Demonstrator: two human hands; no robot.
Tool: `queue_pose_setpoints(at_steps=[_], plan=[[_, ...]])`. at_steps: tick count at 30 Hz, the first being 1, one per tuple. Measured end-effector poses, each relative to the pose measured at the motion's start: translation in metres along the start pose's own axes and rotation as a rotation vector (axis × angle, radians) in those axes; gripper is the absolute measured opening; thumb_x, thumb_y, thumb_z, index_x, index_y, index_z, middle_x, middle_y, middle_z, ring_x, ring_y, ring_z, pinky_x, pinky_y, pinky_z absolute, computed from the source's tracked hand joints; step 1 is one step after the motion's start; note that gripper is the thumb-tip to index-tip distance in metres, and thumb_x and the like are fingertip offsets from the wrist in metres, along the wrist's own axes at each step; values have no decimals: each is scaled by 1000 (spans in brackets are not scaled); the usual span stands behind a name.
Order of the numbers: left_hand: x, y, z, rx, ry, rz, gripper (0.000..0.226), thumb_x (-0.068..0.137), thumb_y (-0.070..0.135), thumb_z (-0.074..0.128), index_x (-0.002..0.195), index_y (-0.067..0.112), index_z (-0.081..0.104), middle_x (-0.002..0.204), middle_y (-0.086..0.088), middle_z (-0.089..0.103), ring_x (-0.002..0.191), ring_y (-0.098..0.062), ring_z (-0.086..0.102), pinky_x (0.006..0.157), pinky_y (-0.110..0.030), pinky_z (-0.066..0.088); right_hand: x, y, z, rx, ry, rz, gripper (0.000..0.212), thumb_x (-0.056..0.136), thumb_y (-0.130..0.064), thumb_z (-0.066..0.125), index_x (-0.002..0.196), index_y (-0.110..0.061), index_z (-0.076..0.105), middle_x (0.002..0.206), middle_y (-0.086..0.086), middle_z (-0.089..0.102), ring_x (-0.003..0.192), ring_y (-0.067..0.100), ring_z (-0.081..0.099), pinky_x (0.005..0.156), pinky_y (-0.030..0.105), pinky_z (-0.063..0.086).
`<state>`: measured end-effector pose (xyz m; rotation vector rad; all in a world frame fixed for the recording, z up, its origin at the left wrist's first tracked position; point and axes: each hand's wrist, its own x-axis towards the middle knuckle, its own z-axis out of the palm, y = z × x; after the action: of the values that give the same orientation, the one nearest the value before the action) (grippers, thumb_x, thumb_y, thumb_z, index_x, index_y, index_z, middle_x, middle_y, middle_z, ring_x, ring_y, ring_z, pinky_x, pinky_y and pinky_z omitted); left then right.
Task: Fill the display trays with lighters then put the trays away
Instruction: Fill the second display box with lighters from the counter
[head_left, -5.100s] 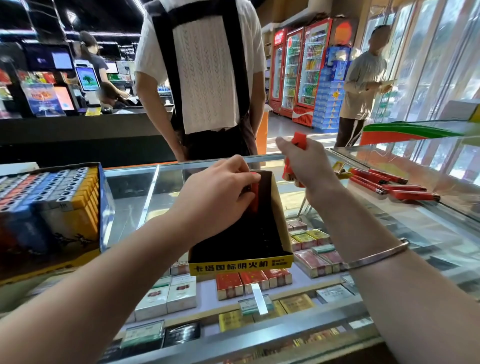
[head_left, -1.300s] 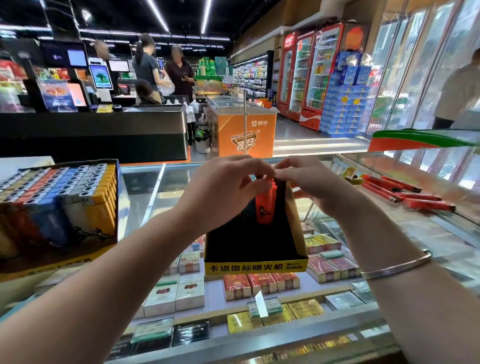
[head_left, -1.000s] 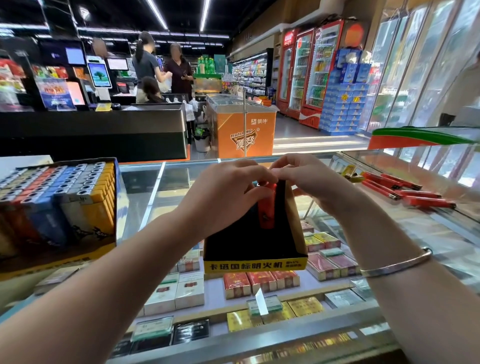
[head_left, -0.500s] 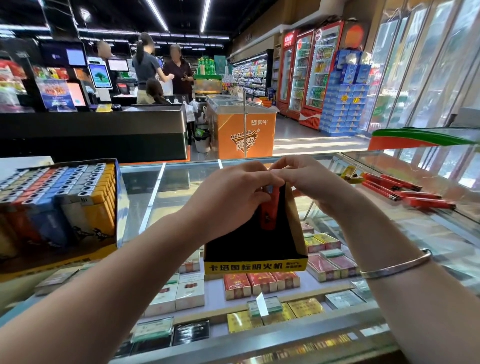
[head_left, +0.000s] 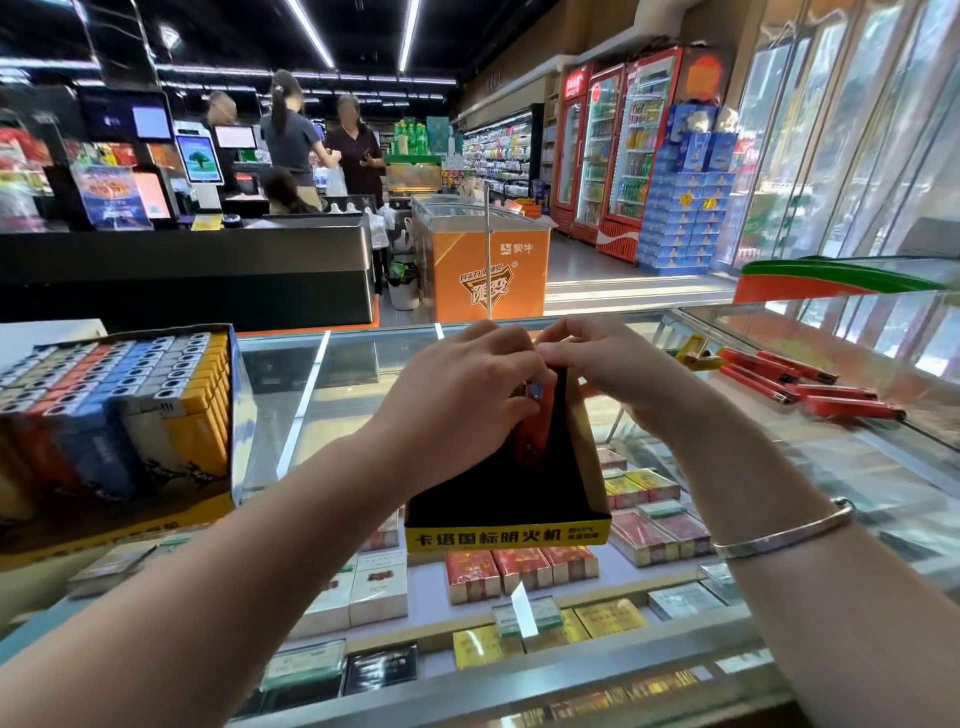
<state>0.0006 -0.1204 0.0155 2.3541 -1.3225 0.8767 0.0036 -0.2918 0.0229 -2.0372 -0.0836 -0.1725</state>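
Here, both hands meet over the back of a nearly empty black display tray (head_left: 519, 499) with a yellow front strip, which sits on the glass tabletop (head_left: 337, 395). The left hand (head_left: 457, 405) has its grip closed on an orange lighter (head_left: 535, 426) standing upright in the tray. The right hand (head_left: 608, 364) pinches at the lighter's top beside the left fingertips. A full tray of lighters (head_left: 114, 415) stands to the left; loose red lighters (head_left: 810, 389) lie well apart on the right.

arms: bare, no sleeves; right wrist: thin silver bangle (head_left: 784, 535), smooth, open-ended; left wrist: bare
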Motion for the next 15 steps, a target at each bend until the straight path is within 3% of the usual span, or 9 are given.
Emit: queue_pose_setpoints(at_steps=[8, 12, 15], plan=[[2, -6, -6, -146, -44, -99, 18, 82, 29, 63, 99, 26, 69, 104, 8, 64, 104, -15, 52, 87, -35, 45, -1, -2, -1, -41, -31, -14, 9, 93, -19, 52, 88, -16, 59, 81, 2, 63, 73, 11, 59, 59, 24, 44], [-6, -7, 0, -76, -6, -122, 26, 83, 33, 60, 109, 28, 65, 114, 8, 62, 117, -17, 46, 99, -35, 34, -1, 1, 0, -86, -32, -21, 14, 96, -17, 47, 86, -18, 58, 81, 0, 61, 72, 9, 55, 54, 20, 39], [-19, -9, 5, -37, 34, -197, 44, 82, 31, 62, 124, 27, 53, 133, 5, 49, 129, -18, 31, 105, -37, 22, 0, 3, 0, -74, -13, -21, 17, 96, -15, 46, 84, -18, 57, 80, -1, 59, 70, 9, 53, 47, 16, 40]])
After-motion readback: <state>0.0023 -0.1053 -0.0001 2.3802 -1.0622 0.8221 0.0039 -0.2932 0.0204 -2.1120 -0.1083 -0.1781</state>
